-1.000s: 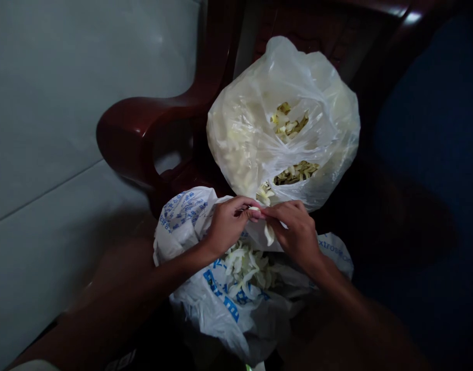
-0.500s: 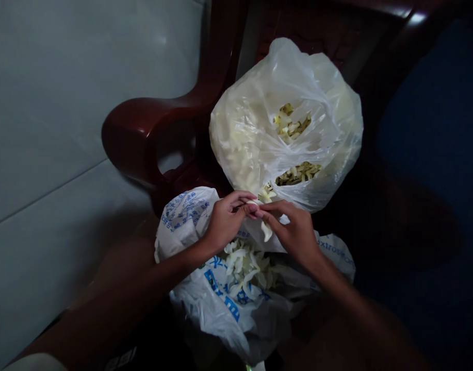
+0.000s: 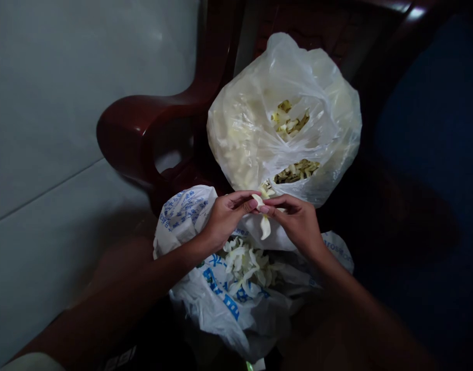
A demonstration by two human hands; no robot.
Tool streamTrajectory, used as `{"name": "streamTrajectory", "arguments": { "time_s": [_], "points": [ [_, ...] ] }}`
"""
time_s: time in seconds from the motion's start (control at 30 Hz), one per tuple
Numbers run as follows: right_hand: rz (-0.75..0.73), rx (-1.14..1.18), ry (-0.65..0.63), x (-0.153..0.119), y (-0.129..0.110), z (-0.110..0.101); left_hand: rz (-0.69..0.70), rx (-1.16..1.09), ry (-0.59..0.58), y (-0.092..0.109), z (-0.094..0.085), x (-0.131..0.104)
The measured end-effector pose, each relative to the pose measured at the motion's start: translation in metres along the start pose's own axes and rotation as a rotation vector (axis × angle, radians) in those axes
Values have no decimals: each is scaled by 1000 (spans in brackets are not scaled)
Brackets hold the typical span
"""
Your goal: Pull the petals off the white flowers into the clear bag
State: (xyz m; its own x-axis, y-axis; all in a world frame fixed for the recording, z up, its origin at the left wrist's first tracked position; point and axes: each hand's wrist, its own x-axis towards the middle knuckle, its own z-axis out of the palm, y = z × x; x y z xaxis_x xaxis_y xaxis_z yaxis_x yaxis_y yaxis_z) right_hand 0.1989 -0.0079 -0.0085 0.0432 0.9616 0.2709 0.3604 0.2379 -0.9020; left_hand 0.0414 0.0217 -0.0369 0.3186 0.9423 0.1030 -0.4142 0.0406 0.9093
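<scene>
My left hand (image 3: 230, 214) and my right hand (image 3: 296, 219) meet at their fingertips, both pinching a pale, petal-like piece (image 3: 258, 201). A curved white piece (image 3: 265, 228) hangs just below my fingertips. Beneath my hands lies an open white bag with blue print (image 3: 224, 322), holding a heap of whitish pieces (image 3: 247, 268). Just beyond my fingers stands a large translucent bag (image 3: 244, 123); yellowish and brownish pieces (image 3: 296, 171) show through its openings.
A dark red wooden armrest (image 3: 124, 123) curves in at the left of the bags. Pale floor tiles (image 3: 66, 103) cover the left side. On the right is a dark blue surface (image 3: 425, 123), its details lost in shadow.
The pale piece between my fingertips shows more now, held more upright. My right hand has shifted slightly right. The whole view has moved a little.
</scene>
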Motion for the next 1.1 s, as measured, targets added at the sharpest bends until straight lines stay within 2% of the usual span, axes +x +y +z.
{"name": "streamTrajectory", "arguments": {
  "time_s": [0.17, 0.37, 0.57, 0.8, 1.1],
  "points": [
    [-50, -44, -38, 1, -2, -1, 26, 53, 40, -3, -1, 1],
    [65, 120, -101, 4, 4, -1, 22, 104, 41, -2, -1, 0],
    [3, 23, -99, 2, 3, -2, 58, 171, 36, -3, 0, -1],
    [44, 27, -131, 2, 4, -3, 57, 198, 13, -3, -1, 0],
    [14, -11, -135, 3, 0, -2, 27, 168, 18, -3, -1, 1]
  ]
}}
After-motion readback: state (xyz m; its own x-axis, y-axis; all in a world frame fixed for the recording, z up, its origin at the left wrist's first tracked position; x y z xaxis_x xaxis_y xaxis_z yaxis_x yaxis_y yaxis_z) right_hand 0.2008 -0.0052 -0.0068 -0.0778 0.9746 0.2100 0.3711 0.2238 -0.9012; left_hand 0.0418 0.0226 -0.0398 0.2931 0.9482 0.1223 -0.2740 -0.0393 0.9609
